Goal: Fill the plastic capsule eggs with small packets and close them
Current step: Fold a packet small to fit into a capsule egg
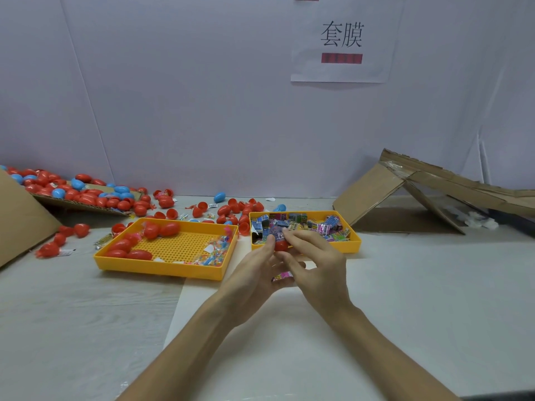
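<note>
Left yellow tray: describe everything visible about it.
The left yellow tray looks like rigid plastic. It is rectangular and shallow, with low walls and a floor perforated by a grid of small holes. It lies flat and slightly skewed on the pale table. Inside, red eggs are gathered along its left side and far wall, while clear packets of colourful bits and a few white slips lie at its right end.

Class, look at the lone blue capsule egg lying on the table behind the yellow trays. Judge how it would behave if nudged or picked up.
The blue egg looks smooth and rounded, so it would probably roll, curving. Open red halves nearby suggest hollow plastic, so likely light. Its glossy shell may slip in fingers.
</note>
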{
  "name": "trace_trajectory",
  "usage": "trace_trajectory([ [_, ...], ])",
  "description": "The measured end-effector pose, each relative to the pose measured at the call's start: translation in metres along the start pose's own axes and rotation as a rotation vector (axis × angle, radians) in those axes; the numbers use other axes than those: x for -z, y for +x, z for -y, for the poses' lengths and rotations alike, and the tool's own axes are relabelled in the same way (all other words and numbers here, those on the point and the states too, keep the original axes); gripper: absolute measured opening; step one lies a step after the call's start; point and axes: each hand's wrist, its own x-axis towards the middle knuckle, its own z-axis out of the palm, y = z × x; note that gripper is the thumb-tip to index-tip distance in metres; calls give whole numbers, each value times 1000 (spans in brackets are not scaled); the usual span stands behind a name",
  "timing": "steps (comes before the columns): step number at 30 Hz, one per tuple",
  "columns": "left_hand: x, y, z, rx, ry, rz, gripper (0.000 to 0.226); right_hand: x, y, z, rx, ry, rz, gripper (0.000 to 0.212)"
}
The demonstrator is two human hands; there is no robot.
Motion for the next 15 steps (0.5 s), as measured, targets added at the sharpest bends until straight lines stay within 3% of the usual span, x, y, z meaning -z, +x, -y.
trace_trajectory([
  [5,-1,0,1,6,-32,-8,38,-1,-1,-2,32,4,-18,37],
  [10,0,0,1,3,-74,17,50,1,2,3,-66,24,-42,50],
  [15,0,0,3,3,-122,46,53,2,2,5,-65,-31,-41,32],
])
